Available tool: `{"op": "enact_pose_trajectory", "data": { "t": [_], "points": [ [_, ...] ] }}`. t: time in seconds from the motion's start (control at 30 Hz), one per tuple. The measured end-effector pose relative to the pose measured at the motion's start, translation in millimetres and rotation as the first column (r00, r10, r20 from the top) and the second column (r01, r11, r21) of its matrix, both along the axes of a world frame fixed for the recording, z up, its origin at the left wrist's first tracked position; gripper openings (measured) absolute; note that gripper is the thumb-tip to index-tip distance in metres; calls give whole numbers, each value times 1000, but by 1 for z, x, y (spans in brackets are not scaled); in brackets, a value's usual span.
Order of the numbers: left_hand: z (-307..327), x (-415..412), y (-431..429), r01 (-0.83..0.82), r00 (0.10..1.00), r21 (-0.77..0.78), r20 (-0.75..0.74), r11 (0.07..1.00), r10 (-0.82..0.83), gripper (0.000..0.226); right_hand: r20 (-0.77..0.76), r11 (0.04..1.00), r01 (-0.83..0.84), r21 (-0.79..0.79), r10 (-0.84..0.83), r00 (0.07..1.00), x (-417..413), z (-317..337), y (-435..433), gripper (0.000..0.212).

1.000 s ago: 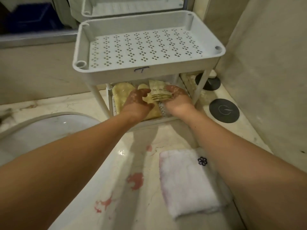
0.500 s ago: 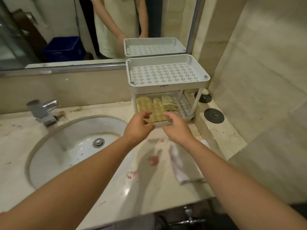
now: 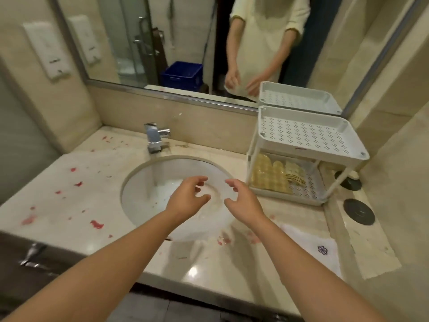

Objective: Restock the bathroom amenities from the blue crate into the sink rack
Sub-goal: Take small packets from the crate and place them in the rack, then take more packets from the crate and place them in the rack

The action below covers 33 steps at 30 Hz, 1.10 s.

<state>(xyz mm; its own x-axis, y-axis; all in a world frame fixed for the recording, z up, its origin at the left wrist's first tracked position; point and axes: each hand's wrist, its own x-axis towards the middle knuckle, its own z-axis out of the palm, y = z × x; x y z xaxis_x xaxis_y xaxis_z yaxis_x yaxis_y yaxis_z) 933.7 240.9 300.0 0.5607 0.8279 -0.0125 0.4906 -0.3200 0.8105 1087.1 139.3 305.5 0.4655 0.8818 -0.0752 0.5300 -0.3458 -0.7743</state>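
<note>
Left hand [image 3: 188,198] and right hand [image 3: 241,201] are drawn back over the basin [image 3: 144,194], empty, fingers loosely curled; three sachets [image 3: 269,175] are left on the sink rack [image 3: 311,148]'s lower tier, at the worktop [image 3: 69,182]'s back-right corner.

Pale yellow top [image 3: 264,38], elbow-length sleeves [image 3: 296,25], bare forearms [image 3: 130,247].

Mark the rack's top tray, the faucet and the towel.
rack's top tray [image 3: 306,135], head view, perforated floor.
faucet [image 3: 153,138], head view, chrome spout.
towel [image 3: 306,242], head view, white cloth beside its emblem.
</note>
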Motion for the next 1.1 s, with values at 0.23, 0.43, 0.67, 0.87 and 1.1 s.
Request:
{"op": "enact_pose_trajectory", "data": {
  "t": [0.23,0.43,0.67,0.87,1.1],
  "points": [
    [-1,-71,9,-277,961,-8,-5,961,277,48,-23,962,-274,-7,274,961,-46,-5,51,54],
    [-4,-130,-9,-527,850,-18,3,850,527,49,-48,857,-515,-26,514,856,-96,-6,80,55],
    [-5,-191,-47,-720,694,-16,-35,694,719,45,-50,700,-713,-22,712,701,-163,-8,91,57],
    [-9,-250,-77,-824,567,-36,-56,566,822,53,-70,585,-811,-22,808,585,-227,-8,87,56],
    [-10,-332,-111,-865,502,-37,-55,500,863,53,18,483,-873,-65,876,483,-314,-3,72,60]
  ]
}}
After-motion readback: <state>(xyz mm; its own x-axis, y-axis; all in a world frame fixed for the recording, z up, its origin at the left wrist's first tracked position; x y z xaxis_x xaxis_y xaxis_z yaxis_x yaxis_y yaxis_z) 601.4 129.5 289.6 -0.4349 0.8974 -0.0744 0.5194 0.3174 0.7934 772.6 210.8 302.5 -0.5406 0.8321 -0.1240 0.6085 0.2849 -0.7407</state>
